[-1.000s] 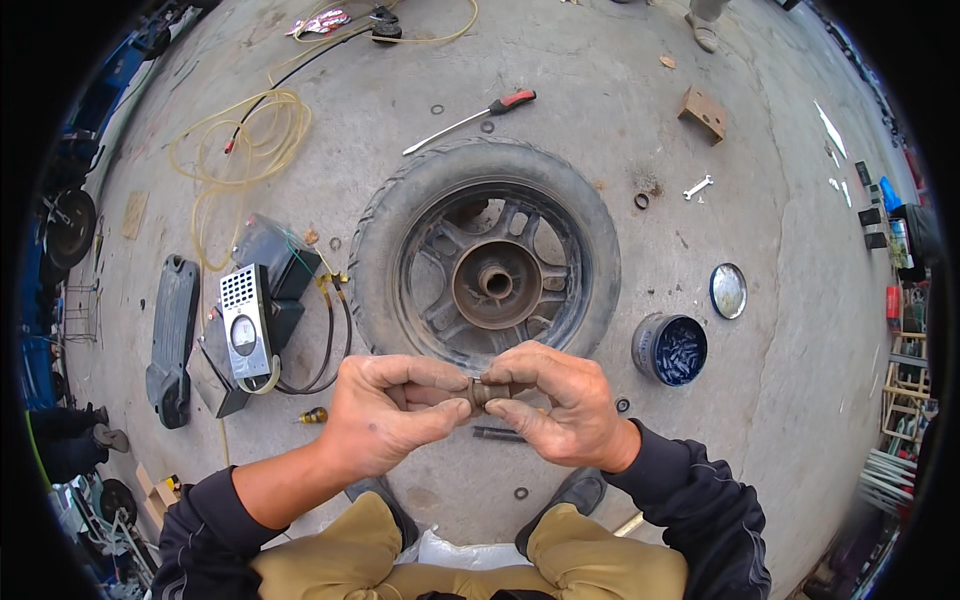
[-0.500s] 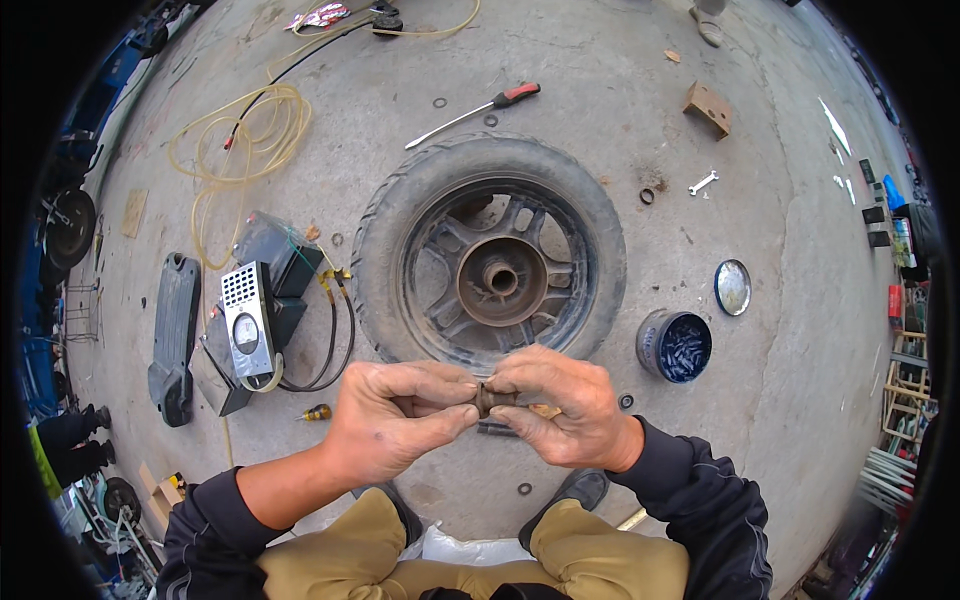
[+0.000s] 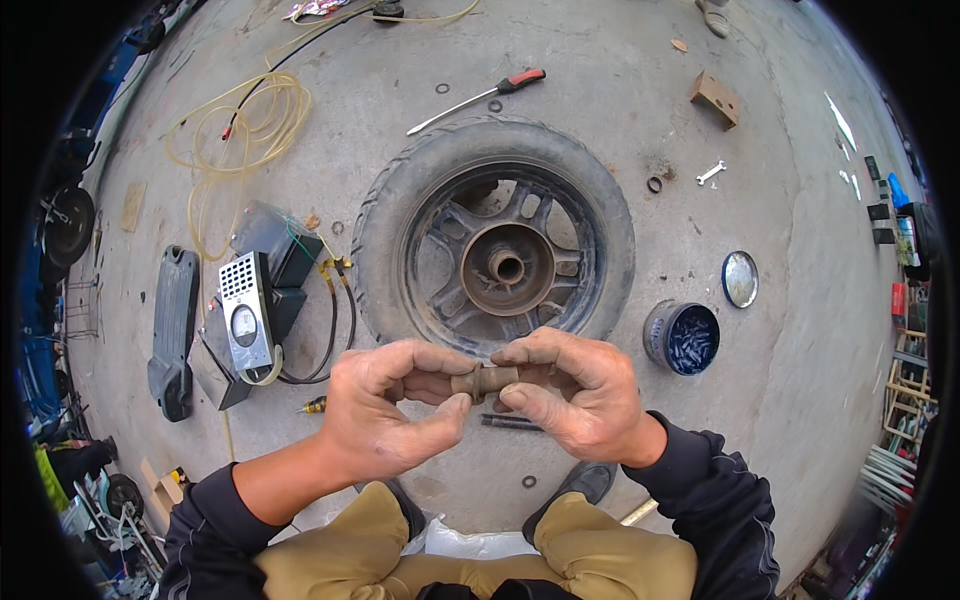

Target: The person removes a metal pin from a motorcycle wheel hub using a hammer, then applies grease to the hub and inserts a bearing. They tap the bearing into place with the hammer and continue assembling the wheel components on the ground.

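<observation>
Between my two hands is a short, grimy metal sleeve (image 3: 488,380) with a raised collar round its middle, held level in front of the wheel. My left hand (image 3: 392,402) has its fingers round the left end, the thumb just below. On the right end, the fingers and thumb of my right hand (image 3: 588,392) close round it. Just beyond lies a wheel (image 3: 385,265) with a worn black tyre, flat on the concrete floor. Its rusty hub (image 3: 507,266) faces up, a hollow tube standing at the centre.
An open tin of dark grease (image 3: 690,338) and its lid (image 3: 740,279) stand right. Past the wheel lie a screwdriver (image 3: 520,80), small spanner (image 3: 711,173) and rusty bracket (image 3: 716,100). A meter box (image 3: 246,310), battery (image 3: 275,245) and coiled hose (image 3: 290,95) are left.
My fingers and thumbs have opened apart somewhat, showing more of the sleeve between them. The view has shifted slightly, and dark rods show on the floor below the sleeve.
</observation>
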`<state>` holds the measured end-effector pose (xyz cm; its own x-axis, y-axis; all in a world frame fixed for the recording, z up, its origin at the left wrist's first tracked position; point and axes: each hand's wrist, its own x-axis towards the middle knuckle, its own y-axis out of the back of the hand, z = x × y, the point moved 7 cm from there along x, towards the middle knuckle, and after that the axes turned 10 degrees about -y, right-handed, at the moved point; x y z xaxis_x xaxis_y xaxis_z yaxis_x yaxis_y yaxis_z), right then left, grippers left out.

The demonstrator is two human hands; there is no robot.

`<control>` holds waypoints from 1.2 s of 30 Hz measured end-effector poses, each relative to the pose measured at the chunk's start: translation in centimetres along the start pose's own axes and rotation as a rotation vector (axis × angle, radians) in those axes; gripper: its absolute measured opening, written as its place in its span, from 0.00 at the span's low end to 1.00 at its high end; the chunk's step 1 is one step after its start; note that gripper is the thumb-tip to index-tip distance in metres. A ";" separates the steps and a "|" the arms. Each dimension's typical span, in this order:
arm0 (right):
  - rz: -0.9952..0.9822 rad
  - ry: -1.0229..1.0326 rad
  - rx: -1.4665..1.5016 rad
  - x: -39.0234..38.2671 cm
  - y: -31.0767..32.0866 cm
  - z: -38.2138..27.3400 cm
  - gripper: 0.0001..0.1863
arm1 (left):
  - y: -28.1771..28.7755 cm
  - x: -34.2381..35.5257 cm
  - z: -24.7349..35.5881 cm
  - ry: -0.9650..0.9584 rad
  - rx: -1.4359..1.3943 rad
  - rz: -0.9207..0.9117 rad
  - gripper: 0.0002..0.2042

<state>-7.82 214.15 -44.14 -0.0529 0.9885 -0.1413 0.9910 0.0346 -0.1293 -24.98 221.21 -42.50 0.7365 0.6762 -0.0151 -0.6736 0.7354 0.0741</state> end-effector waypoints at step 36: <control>-0.036 0.065 -0.026 -1.1 -0.1 -0.2 0.16 | -1.3 0.5 0.5 -0.232 0.054 -0.080 0.21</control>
<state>-7.79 213.12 -43.76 -0.0817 0.9940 -0.0733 0.9915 0.0736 -0.1072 -23.72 220.51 -42.09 0.7859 0.5830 0.2062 -0.6129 0.7785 0.1351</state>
